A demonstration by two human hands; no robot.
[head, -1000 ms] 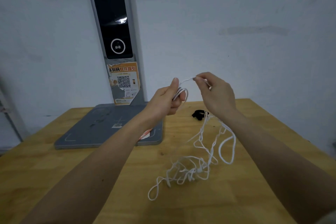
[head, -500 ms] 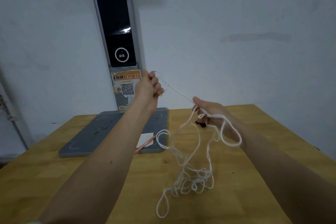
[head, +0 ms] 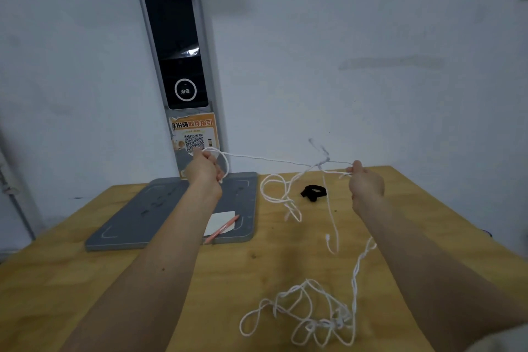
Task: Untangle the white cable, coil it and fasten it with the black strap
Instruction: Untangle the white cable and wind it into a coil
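Hands spread apart | left hand (head: 204, 170), right hand (head: 364, 183) each grip white cable (head: 271, 158) taut

Both arms reach forward, left hand (head: 203, 169) and right hand (head: 365, 183) fisted, well apart.

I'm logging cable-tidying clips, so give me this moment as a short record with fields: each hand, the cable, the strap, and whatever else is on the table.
left hand: left hand grips one part of the white cable, held above the table
right hand: right hand pinches the cable farther along
cable: a span stretched between the hands; the rest hangs down to a tangled heap near the front edge
strap: black strap lies on the wooden table, untouched
other: grey base plate with a white note and an orange pen
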